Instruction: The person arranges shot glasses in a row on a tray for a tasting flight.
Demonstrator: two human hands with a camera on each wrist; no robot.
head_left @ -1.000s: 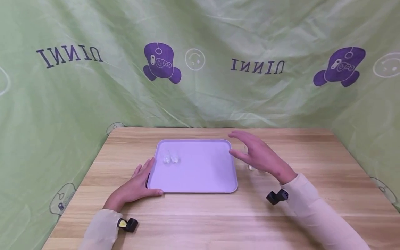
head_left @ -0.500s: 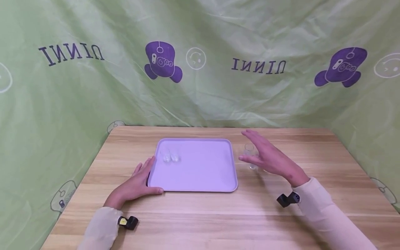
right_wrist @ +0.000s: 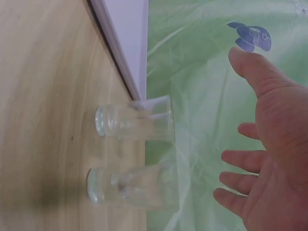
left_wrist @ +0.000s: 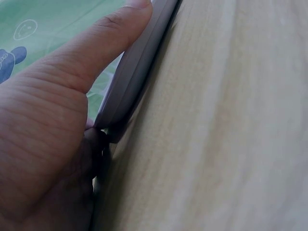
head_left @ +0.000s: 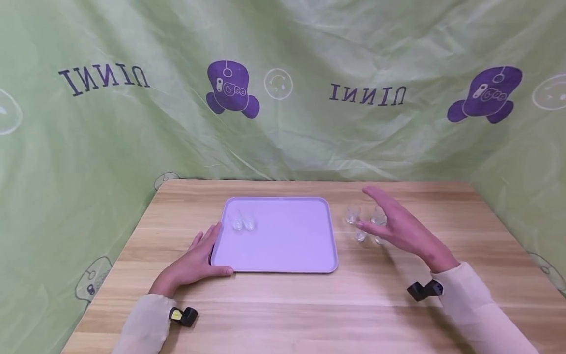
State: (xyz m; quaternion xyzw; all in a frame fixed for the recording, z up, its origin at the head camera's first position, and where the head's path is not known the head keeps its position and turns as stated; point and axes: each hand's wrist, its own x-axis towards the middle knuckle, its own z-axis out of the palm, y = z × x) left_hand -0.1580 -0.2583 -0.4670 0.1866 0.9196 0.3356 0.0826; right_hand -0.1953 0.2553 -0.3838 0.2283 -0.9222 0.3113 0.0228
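The lilac tray (head_left: 283,255) holds two clear glasses (head_left: 249,223) at its left, the left hand (head_left: 192,263) straight-fingered against its near corner, while the right hand (head_left: 404,228), loosely spread, hovers by four glasses (head_left: 353,215) on the table (head_left: 287,314).

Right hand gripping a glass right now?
No: the right wrist view shows the right hand with its fingers apart and nothing in them, beside two glasses standing on the table.
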